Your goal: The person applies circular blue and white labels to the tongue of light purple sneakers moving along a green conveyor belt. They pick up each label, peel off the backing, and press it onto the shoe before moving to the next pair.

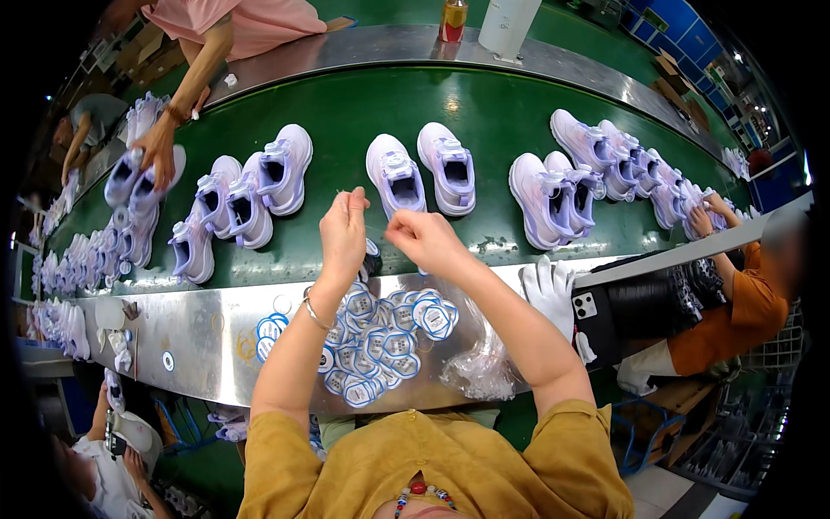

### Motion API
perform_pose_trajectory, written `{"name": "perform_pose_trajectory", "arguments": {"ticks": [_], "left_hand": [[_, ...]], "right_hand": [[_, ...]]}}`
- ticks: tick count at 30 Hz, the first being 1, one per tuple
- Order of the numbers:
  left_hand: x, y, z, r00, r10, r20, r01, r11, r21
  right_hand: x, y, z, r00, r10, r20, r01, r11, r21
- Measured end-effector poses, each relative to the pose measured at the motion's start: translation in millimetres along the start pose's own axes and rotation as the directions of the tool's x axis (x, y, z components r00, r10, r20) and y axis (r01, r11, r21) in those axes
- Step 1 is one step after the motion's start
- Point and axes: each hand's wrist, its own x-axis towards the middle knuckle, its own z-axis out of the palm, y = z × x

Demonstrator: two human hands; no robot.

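Note:
Over the near edge of the green belt, my left hand (344, 232) is raised with its fingertips pinched together. Just to its right, my right hand (424, 242) is curled closed with thumb and finger pressed together. A faint thin strand may run between them; what they hold is too fine to make out. A lilac-white sneaker (396, 175) stands just beyond my hands, with a second sneaker (448, 169) at its right. Below my wrists, a heap of round blue-edged white tags (373, 353) covers part of the metal ledge (203, 333). A dark object (372, 258) is partly hidden between my hands.
Several lilac sneakers (285, 171) stand left on the green belt (346, 104), more sneakers (553, 201) right. Clear plastic wrap (480, 368), a white glove (547, 294) and a phone (585, 304) lie right. Co-workers' hands (157, 154) touch shoes left, others (702, 216) right.

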Motion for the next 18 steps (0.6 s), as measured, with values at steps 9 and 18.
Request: {"name": "perform_pose_trajectory", "arguments": {"ticks": [9,18], "left_hand": [[9.1,-20.0,4.5,0.980,0.007,0.201,0.028,0.985,-0.168],[14.8,-30.1,20.5,0.896,-0.056,0.440,0.036,0.998,0.053]], "right_hand": [[-17.9,47.1,-72.3,0.977,0.183,-0.113,-0.134,0.929,0.345],[-14.3,59.9,-42.8,0.975,-0.088,-0.206,-0.010,0.900,-0.435]]}}
